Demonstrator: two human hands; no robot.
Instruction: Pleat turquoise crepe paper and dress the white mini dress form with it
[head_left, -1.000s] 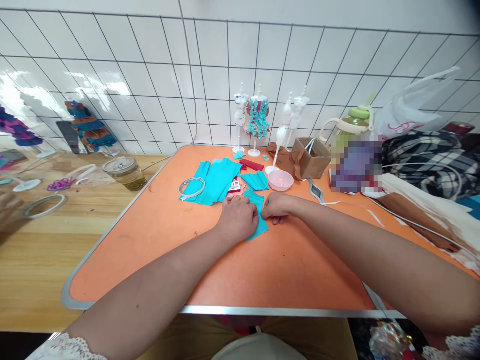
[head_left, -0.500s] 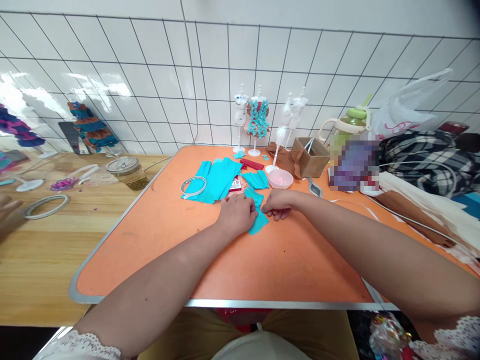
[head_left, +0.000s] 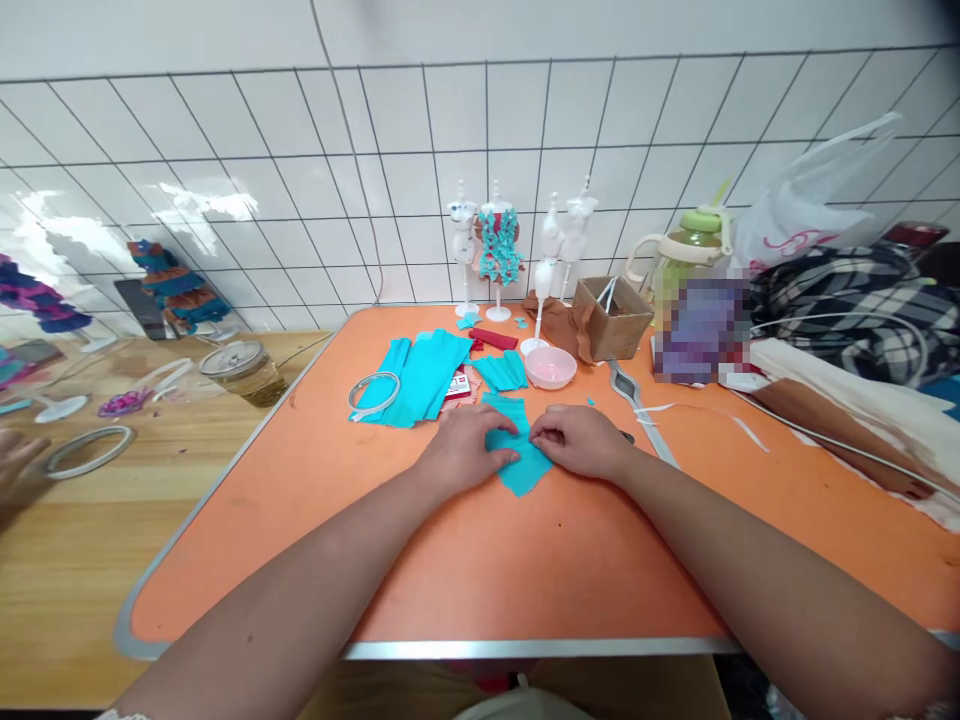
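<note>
A piece of turquoise crepe paper (head_left: 521,478) lies on the orange tabletop between my hands, with a pointed end towards me. At its left edge rests my left hand (head_left: 466,448), thumb and fingers apart in a curve over the paper. My right hand (head_left: 583,442) is closed at the right edge, its thumb and fingertips pinched together on the paper. Just beyond lies a smaller turquoise piece (head_left: 502,372). Larger turquoise sheets (head_left: 427,375) are spread to the left, with a roll of tape (head_left: 374,394) on top. A pink bowl (head_left: 551,370) sits behind my right hand.
Small white dress forms (head_left: 463,235) stand by the tiled wall, one dressed in turquoise and brown (head_left: 497,245). To their right are a cardboard box (head_left: 613,320) and a drink jug (head_left: 686,255). Scissors (head_left: 626,385) lie nearby. Another person's hand (head_left: 19,460) shows far left.
My left fingers have opened from a closed curl. My hands have drawn slightly towards me, and more of the crepe paper shows between them. The view has shifted a little.
</note>
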